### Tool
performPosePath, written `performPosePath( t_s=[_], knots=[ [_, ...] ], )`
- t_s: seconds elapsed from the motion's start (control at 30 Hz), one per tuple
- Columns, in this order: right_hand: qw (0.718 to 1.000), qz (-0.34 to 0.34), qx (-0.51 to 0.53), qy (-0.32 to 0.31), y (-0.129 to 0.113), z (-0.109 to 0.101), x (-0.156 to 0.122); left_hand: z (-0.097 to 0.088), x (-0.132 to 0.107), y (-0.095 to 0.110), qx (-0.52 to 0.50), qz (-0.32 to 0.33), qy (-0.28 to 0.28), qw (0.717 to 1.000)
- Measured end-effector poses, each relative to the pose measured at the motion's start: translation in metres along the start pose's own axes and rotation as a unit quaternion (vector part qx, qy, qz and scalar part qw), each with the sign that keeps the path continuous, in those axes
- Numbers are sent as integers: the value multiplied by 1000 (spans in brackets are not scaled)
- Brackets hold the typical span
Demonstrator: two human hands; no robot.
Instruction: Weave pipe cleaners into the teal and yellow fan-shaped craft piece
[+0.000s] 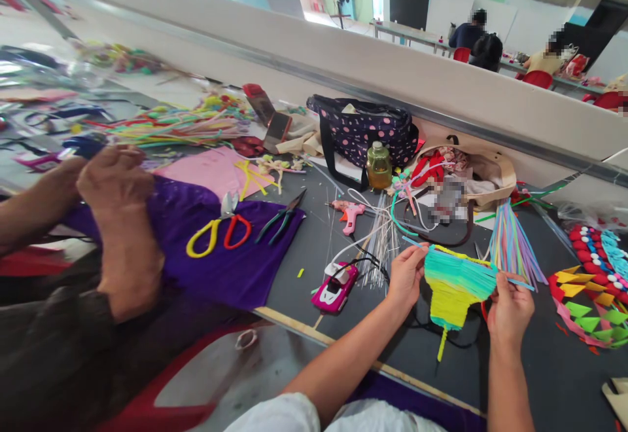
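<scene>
Between my two hands, above the dark tabletop, is a flat piece of yellow and turquoise wrapped craft work (461, 288), wide at the top and narrower below, with a yellow stem hanging down. A thin blue strip runs along its top edge. My left hand (409, 275) pinches the upper left corner and the strip's left end. At the upper right corner, my right hand (510, 307) has its fingers closed on the work and the strip. A magenta toy-car-shaped device (336, 287) and a pink glue gun (348, 214) lie left of my left hand.
Scissors (218, 229) and pliers (282, 217) rest on purple cloth (196, 275), beside a co-worker's blurred hands (115, 177). Behind stand a polka-dot bag (363, 131) and a bottle (379, 165). Pastel stems (513, 242) and colourful craft pieces (589, 307) lie right.
</scene>
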State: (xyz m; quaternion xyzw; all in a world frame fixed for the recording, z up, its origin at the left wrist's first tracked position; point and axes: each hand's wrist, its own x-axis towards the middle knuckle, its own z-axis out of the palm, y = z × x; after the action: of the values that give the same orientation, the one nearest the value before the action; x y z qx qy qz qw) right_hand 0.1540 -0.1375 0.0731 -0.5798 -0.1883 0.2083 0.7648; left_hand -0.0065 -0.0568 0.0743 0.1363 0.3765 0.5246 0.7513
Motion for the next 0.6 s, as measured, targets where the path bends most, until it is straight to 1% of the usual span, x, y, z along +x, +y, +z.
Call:
performPosePath(
  t_s=[0.17, 0.33, 0.43, 0.6],
  knots=[
    [1000, 8, 1, 7, -2, -1, -1, 1, 0, 0, -2, -1, 0, 1000],
    [1000, 3, -13, -1, -2, -4, 0, 2, -2, 2, -13, -17, -9, 1000],
    [1000, 9, -9, -3, -1, -5, 1, 0, 0, 2, -30, -40, -20, 999],
    [999, 34, 15, 0, -2, -6, 3, -3, 5, 4, -41, -97, -26, 994]
  ],
)
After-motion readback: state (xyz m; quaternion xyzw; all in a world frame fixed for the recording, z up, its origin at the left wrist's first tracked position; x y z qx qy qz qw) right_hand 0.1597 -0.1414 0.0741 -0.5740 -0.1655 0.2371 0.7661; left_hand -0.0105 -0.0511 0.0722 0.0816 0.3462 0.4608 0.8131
